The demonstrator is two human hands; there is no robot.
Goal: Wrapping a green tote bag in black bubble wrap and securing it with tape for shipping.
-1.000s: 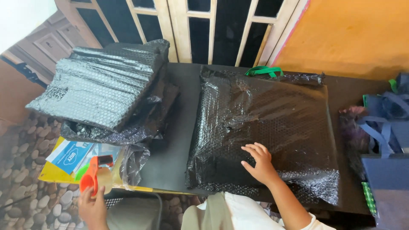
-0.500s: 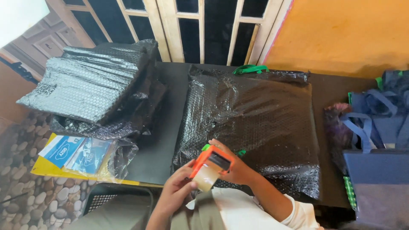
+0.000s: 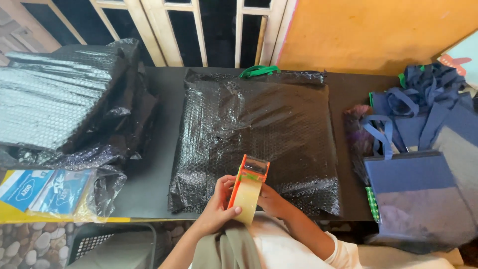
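Both hands, left hand [image 3: 216, 206] and right hand [image 3: 271, 201], pinch the orange tape dispenser [image 3: 247, 189] over the bubble-wrapped parcel [image 3: 259, 134]; tape could snag, stick crooked.

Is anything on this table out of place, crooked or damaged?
Nothing looks damaged. The bubble-wrapped parcel lies flat and roughly square on the black table. Only a green strap pokes out at its far edge. Both hands hold the tape dispenser.
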